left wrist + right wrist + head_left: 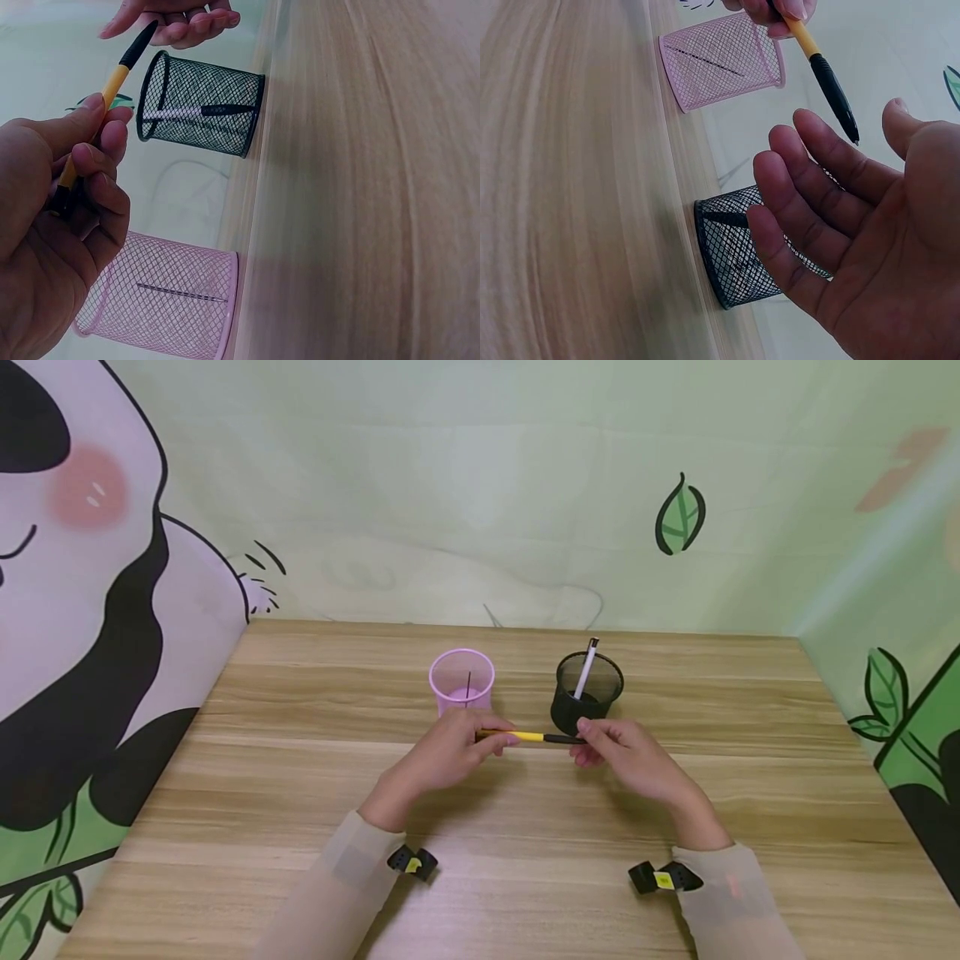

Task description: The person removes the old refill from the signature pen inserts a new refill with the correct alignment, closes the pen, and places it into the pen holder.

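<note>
You have two hands, one left hand (442,752) and one right hand (641,764), plus two pens, one yellow pen (530,737) and one white pen (586,672), two mesh cups, one pink cup (727,49) and one black cup (570,714), and one table (517,852).

Head view looks down; wrist close-ups share hands (450,747) (633,757).

Cannot read any word, brand or number in any view. Can spot a yellow label (413,865) on the left wrist camera (426,862) and a yellow tag (663,881) on the right wrist camera (642,877), but cannot make out either at this size. Cannot find legible print on the pen (114,84). Cannot tell print from mesh on the white pen (225,110) in the left wrist view.
</note>
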Action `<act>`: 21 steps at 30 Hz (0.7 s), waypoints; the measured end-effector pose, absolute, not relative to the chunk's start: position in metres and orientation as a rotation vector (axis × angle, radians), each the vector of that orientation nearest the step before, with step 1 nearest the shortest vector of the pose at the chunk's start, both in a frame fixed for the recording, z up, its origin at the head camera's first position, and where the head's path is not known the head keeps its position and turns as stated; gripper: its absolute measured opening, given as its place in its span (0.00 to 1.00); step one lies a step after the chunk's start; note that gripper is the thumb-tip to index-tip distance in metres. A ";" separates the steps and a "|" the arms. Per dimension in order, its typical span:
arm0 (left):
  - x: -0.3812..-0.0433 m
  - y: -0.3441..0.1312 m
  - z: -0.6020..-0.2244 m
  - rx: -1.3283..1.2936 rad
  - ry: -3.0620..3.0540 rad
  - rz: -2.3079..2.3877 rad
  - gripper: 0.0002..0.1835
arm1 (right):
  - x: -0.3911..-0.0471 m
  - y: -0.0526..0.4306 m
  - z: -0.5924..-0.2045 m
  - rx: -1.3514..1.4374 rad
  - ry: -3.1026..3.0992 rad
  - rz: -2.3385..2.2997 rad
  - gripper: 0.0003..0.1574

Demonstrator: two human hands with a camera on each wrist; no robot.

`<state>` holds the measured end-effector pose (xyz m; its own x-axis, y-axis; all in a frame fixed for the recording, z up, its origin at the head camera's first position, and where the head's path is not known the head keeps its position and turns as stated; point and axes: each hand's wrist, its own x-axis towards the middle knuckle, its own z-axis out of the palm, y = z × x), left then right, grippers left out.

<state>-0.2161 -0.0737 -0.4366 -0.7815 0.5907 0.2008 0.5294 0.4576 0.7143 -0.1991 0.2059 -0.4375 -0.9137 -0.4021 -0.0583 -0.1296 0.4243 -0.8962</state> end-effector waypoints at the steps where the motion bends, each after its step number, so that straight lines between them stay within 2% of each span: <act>1: -0.216 -0.074 -0.437 1.008 2.615 1.240 0.11 | -0.199 0.206 -0.438 -0.462 2.413 -1.485 0.32; 10: -0.215 -0.073 -0.437 1.015 2.613 1.235 0.11 | -0.197 0.205 -0.435 -0.447 2.435 -1.421 0.35; 21: -0.214 -0.071 -0.435 0.990 2.603 1.236 0.11 | -0.197 0.203 -0.434 -0.451 2.445 -1.400 0.34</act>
<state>-0.2141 -0.0712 -0.4348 -0.7849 0.5923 0.1819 0.5154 0.4612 0.7222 -0.1966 0.2032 -0.4340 -0.9098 -0.4048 -0.0916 -0.1261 0.4798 -0.8683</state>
